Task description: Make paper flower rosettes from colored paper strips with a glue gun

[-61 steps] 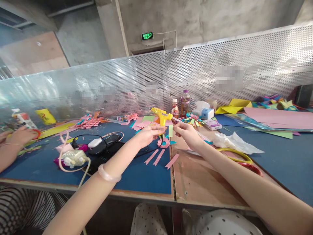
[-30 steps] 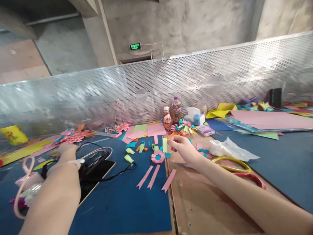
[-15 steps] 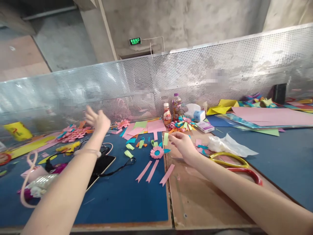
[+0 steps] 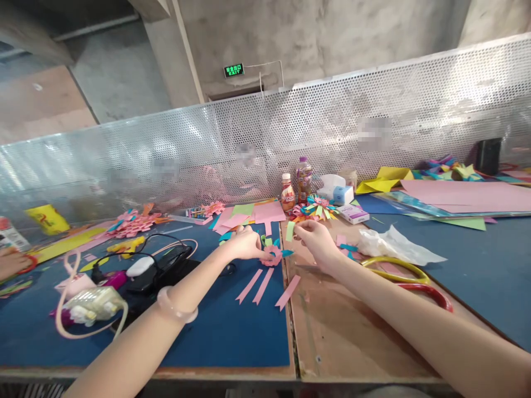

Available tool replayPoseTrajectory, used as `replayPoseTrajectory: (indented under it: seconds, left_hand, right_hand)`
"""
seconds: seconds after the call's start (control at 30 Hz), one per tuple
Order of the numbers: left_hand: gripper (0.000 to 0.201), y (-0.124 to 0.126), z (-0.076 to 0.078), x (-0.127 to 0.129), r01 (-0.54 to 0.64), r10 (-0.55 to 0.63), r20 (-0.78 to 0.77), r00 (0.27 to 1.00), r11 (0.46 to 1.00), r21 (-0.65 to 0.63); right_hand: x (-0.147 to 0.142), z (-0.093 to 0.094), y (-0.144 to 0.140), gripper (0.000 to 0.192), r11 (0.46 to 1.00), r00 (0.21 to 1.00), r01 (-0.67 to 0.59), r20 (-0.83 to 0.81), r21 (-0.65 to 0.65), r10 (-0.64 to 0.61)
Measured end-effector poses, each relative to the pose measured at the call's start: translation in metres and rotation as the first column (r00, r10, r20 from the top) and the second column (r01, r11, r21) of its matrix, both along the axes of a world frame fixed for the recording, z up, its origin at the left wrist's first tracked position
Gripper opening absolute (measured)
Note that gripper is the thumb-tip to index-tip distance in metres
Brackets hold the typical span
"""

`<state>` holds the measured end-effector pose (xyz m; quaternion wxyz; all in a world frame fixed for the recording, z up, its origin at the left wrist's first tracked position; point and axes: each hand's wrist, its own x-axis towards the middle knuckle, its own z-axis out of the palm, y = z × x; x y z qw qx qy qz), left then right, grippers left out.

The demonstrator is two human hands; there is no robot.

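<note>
Green strip (image 4: 290,231) is in the right hand (image 4: 295,230), pinched near its edge between thumb and fingertips and held up off the counter (image 4: 232,342), just behind and to the right of the pink flower (image 4: 271,255). The left hand (image 4: 248,243) is at the flower's left side, palm down and covering part of it; whether its curled fingers grip anything, or even touch the petals, I cannot tell.

As for progress, the work looks partway along. The flower's petals seem to be set in a ring already, and a blue leaf (image 4: 287,253) points out at its right – fixed on or merely lying there, it is hard to say. The green strip is apart from the flower, so it appears not yet joined to anything. Three pink strips (image 4: 263,286), notched at their near ends, lie loose on the counter and look unused. Farther back, a layered flower (image 4: 318,207) looks much fuller than this one. The glue gun (image 4: 126,247) lies to the left – out of both hands.
</note>
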<state>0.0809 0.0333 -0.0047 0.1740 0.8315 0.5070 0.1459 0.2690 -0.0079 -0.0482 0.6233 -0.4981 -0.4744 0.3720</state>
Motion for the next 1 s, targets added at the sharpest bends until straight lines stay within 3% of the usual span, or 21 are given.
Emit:
replayPoseTrajectory:
  seconds: [0.1,0.23,0.47,0.67,1.0]
  left_hand:
    - [0.034,0.001,-0.002,-0.001,-0.007,0.011,-0.123,0.992,0.999,0.034]
    - [0.025,0.004,-0.008,-0.002,0.042,-0.038,0.037,0.999,0.993,-0.107]
    - [0.028,0.003,-0.011,-0.004,0.047,-0.01,0.231,0.973,0.987,-0.156]
    - [0.026,0.005,-0.01,-0.001,0.054,0.072,0.493,0.867,0.97,-0.237]
    - [0.021,0.003,-0.011,0.001,0.186,-0.047,0.529,0.848,0.959,-0.212]
  right_hand:
    - [0.0,0.001,0.0,0.013,1.0,1.0,0.002,-0.011,-0.008,-0.002]
    - [0.002,0.004,-0.002,0.017,0.999,0.999,0.002,-0.039,-0.036,-0.004]
    - [0.011,0.001,0.001,0.023,0.996,0.997,-0.046,-0.067,-0.075,0.041]
    - [0.014,0.001,0.003,0.018,0.996,0.997,-0.02,-0.081,-0.084,0.014]
    - [0.011,0.001,0.0,0.019,0.994,0.997,-0.058,-0.056,-0.095,0.053]
